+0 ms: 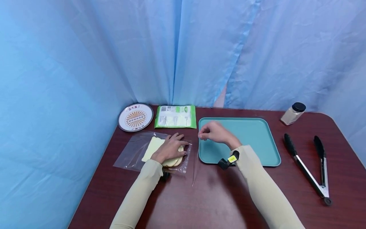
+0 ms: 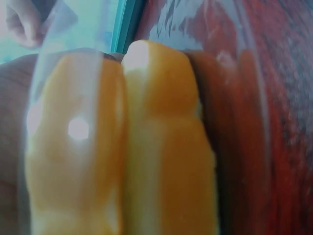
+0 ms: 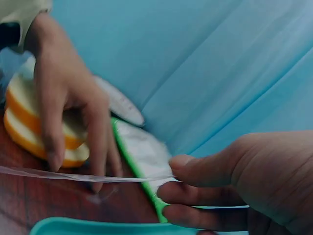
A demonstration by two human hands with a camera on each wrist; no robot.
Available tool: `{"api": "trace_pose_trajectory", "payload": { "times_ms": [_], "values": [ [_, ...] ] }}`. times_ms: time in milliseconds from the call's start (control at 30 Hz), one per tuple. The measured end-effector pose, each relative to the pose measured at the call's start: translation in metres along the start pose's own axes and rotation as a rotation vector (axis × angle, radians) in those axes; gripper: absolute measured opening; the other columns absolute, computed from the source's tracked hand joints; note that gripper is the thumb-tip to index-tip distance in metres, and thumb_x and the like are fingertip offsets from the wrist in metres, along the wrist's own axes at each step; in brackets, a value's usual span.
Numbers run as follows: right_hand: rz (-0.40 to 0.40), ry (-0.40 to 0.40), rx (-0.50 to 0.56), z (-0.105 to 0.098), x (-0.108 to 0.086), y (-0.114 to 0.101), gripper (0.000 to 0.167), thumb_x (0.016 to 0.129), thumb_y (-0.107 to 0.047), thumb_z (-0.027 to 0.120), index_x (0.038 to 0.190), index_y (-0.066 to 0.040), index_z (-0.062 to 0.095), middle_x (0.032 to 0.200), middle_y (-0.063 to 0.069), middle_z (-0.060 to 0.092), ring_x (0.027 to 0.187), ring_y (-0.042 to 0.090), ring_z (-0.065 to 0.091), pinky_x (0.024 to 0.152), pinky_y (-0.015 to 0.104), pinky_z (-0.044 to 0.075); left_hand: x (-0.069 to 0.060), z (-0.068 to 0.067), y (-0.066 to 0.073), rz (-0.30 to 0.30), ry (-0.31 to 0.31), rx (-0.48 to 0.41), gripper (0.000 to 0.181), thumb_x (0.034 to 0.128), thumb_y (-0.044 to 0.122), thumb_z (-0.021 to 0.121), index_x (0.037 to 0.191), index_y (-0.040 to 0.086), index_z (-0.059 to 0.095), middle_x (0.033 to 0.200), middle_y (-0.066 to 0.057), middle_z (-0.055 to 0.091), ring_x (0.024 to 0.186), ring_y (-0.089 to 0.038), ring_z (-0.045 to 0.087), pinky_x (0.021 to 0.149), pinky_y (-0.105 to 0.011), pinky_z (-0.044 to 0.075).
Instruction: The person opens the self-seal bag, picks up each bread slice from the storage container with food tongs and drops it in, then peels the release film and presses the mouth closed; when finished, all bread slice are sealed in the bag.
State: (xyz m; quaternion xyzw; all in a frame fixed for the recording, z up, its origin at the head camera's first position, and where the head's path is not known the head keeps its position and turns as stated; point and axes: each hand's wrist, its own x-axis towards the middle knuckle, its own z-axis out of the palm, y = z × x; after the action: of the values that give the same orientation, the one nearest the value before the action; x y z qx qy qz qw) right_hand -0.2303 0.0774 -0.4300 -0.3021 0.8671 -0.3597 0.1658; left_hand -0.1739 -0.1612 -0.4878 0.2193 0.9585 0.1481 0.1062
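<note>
Two slices of bread lie stacked in a clear plastic bag on the table; their brown crusts show through the film in the left wrist view. My left hand rests across the bread, fingers spread over the bag towards its right end. Over the left edge of the teal tray, my right hand pinches a thin clear plastic strip between thumb and forefinger. The strip stretches past the left fingertips in the right wrist view; whether it joins the bag I cannot tell.
Behind the bag are a printed plate and a green-and-white packet. The teal tray lies right of it. Farther right stand a black-lidded jar and spread tongs. Blue curtains close off the back and left.
</note>
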Motion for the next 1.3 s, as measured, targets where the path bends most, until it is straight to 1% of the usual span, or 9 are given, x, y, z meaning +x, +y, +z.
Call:
{"api": "trace_pose_trajectory", "payload": {
  "times_ms": [100, 300, 433, 533, 600, 733, 833, 933, 1300],
  "values": [
    [0.005, 0.02, -0.04, 0.009, 0.01, 0.007, 0.013, 0.094, -0.012, 0.069, 0.092, -0.005, 0.079, 0.081, 0.005, 0.075, 0.067, 0.008, 0.058, 0.064, 0.025, 0.047, 0.001, 0.0, 0.0, 0.003, 0.002, 0.006, 0.04, 0.0939, 0.034, 0.068, 0.131, 0.02, 0.068, 0.154, -0.015, 0.049, 0.149, -0.036, 0.035, 0.12, -0.062, 0.027],
    [0.027, 0.072, -0.128, 0.027, 0.021, 0.019, 0.012, 0.094, -0.013, 0.07, 0.094, -0.005, 0.079, 0.086, 0.005, 0.077, 0.068, 0.01, 0.059, 0.063, 0.026, 0.047, 0.0, 0.0, -0.001, -0.004, 0.002, 0.002, 0.041, 0.0937, 0.035, 0.068, 0.132, 0.02, 0.067, 0.154, -0.014, 0.048, 0.15, -0.036, 0.033, 0.121, -0.062, 0.026],
    [0.046, 0.124, -0.139, 0.037, 0.023, 0.026, 0.012, 0.095, -0.016, 0.069, 0.096, -0.008, 0.079, 0.093, 0.005, 0.078, 0.08, 0.015, 0.068, 0.071, 0.032, 0.054, 0.0, 0.0, -0.001, -0.001, 0.004, 0.008, 0.042, 0.0937, 0.035, 0.069, 0.132, 0.02, 0.067, 0.154, -0.015, 0.048, 0.15, -0.036, 0.034, 0.121, -0.062, 0.026],
    [0.034, 0.169, -0.174, 0.043, 0.025, 0.029, 0.012, 0.095, -0.018, 0.07, 0.097, -0.011, 0.079, 0.096, 0.005, 0.078, 0.087, 0.02, 0.07, 0.077, 0.037, 0.056, -0.001, 0.0, -0.001, 0.004, 0.006, 0.012, 0.042, 0.0936, 0.034, 0.069, 0.132, 0.019, 0.067, 0.154, -0.015, 0.048, 0.15, -0.037, 0.034, 0.12, -0.063, 0.027],
    [0.034, 0.196, -0.208, 0.047, 0.027, 0.031, 0.011, 0.094, -0.02, 0.071, 0.096, -0.013, 0.079, 0.096, 0.005, 0.077, 0.09, 0.023, 0.069, 0.082, 0.04, 0.055, -0.001, 0.0, -0.001, 0.004, 0.006, 0.012, 0.042, 0.0937, 0.034, 0.069, 0.133, 0.019, 0.067, 0.154, -0.015, 0.048, 0.15, -0.037, 0.035, 0.12, -0.063, 0.027],
    [0.048, 0.247, -0.299, 0.054, 0.031, 0.034, 0.01, 0.094, -0.023, 0.072, 0.095, -0.017, 0.079, 0.098, 0.004, 0.076, 0.102, 0.028, 0.064, 0.093, 0.051, 0.046, -0.001, 0.0, -0.002, 0.004, 0.004, 0.014, 0.041, 0.0942, 0.034, 0.068, 0.133, 0.019, 0.067, 0.155, -0.014, 0.048, 0.15, -0.037, 0.034, 0.12, -0.062, 0.028],
    [0.062, 0.256, -0.379, 0.06, 0.034, 0.036, 0.01, 0.094, -0.026, 0.071, 0.098, -0.02, 0.079, 0.104, 0.002, 0.076, 0.114, 0.03, 0.059, 0.096, 0.056, 0.041, -0.001, 0.0, -0.002, 0.005, -0.001, 0.011, 0.041, 0.0948, 0.035, 0.068, 0.133, 0.02, 0.066, 0.155, -0.014, 0.047, 0.151, -0.038, 0.033, 0.121, -0.062, 0.027],
    [0.059, 0.249, -0.446, 0.065, 0.036, 0.036, 0.012, 0.094, -0.026, 0.071, 0.102, -0.021, 0.078, 0.112, 0.003, 0.076, 0.12, 0.031, 0.056, 0.096, 0.056, 0.04, -0.002, 0.0, -0.002, 0.005, -0.003, 0.01, 0.041, 0.0951, 0.035, 0.068, 0.133, 0.02, 0.066, 0.156, -0.014, 0.046, 0.151, -0.038, 0.033, 0.121, -0.062, 0.027],
    [0.068, 0.231, -0.557, 0.067, 0.036, 0.03, 0.026, 0.095, -0.029, 0.07, 0.12, -0.02, 0.073, 0.124, 0.008, 0.071, 0.122, 0.033, 0.055, 0.1, 0.058, 0.038, -0.002, -0.001, 0.0, -0.001, -0.002, 0.009, 0.039, 0.096, 0.035, 0.066, 0.132, 0.02, 0.067, 0.155, -0.014, 0.047, 0.15, -0.037, 0.034, 0.12, -0.062, 0.028]
  ]
}}
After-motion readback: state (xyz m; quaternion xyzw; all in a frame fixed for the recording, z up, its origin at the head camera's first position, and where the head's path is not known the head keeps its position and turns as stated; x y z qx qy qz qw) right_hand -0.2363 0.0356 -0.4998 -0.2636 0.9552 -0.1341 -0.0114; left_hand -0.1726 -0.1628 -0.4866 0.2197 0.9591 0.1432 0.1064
